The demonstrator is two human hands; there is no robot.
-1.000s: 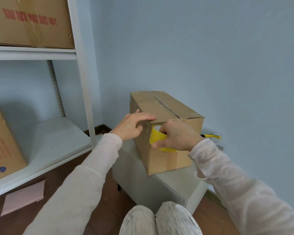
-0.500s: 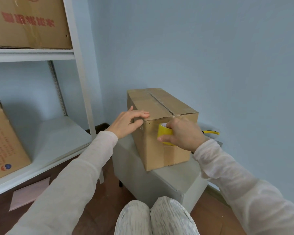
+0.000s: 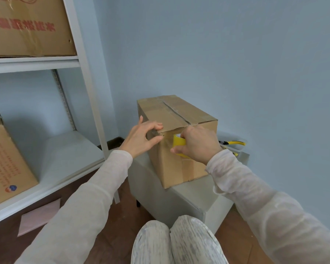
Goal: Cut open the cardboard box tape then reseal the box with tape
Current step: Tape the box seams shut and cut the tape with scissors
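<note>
A brown cardboard box (image 3: 181, 164) stands on a grey stool (image 3: 160, 195), its top flaps shut with a seam running along the middle. My right hand (image 3: 197, 144) grips a yellow tape roll (image 3: 178, 142) against the box's near face, just below the top edge. A clear strip of tape stretches from the roll toward the box's near-left top corner. My left hand (image 3: 141, 139) clasps that corner, fingers on top and thumb on the near face by the tape end.
A yellow-handled tool (image 3: 234, 143) lies in a tray behind the box on the right. White shelving (image 3: 84, 77) at the left holds large cardboard cartons (image 3: 27, 27). A pink sheet (image 3: 39, 216) lies on the wooden floor. My knees (image 3: 171, 242) are below the stool.
My right hand has raised the tape roll up the box's near face toward the top edge. My left hand stayed on the corner, with its thumb now over the near face.
</note>
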